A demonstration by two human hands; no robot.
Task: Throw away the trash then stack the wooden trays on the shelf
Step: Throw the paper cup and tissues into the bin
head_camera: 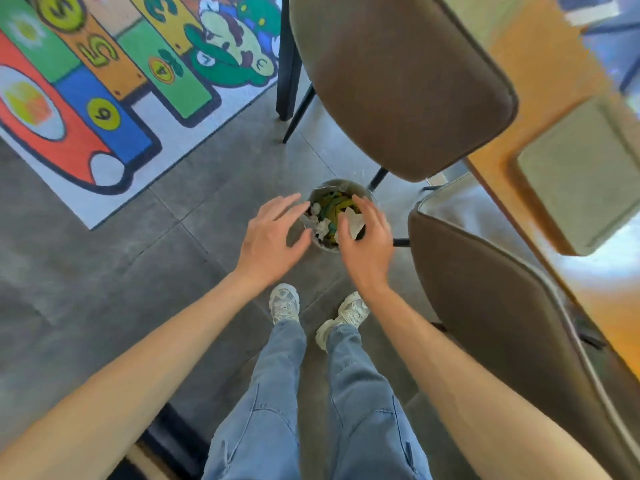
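A small round trash bin (333,184) stands on the grey floor just ahead of my feet, holding crumpled white paper (322,227) and something green and yellow. My left hand (273,237) hovers at the bin's left rim, fingers spread, holding nothing. My right hand (367,242) is over the bin's right side with its fingers loosely apart. A white paper scrap (354,221) shows between its thumb and fingers; I cannot tell whether they touch. A pale, blurred tray (581,174) lies on the table at the right.
Two brown padded chairs (398,81) (502,306) stand close to the bin's far and right sides, tucked at an orange-brown table (540,64). A colourful play rug (104,81) covers the floor at the upper left. Grey tile floor (121,271) lies to the left.
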